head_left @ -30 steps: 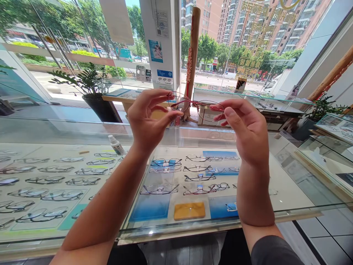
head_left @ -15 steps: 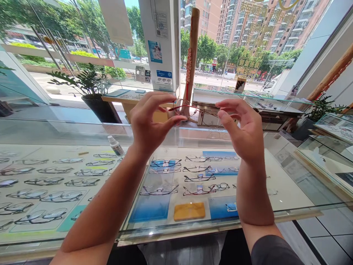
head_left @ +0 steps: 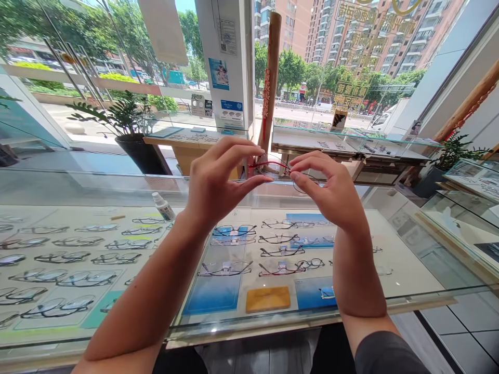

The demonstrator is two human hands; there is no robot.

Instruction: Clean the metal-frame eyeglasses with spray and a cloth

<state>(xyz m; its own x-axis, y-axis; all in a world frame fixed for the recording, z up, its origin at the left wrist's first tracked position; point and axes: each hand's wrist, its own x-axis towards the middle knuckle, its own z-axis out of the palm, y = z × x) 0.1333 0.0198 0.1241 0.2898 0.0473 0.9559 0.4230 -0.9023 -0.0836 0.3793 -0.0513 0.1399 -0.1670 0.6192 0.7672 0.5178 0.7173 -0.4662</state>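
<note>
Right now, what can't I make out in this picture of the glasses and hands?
All in the head view:
Part of the red-armed glasses: hidden by the right grip.
Whether the left grip touches them: its farther fingers are partly hidden by that hand.
Writing on the bottle: too small.
Leftmost display frame: cut off by the left edge.

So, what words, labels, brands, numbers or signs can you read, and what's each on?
Nothing is sharp enough to quote.
Gold characters on the window: too blurred.
White notice, upper poster and blue-topped poster: print too small.
Grey card: large characters, unclear.
White bottle: label too small.
Red glasses: no lettering visible.
</note>
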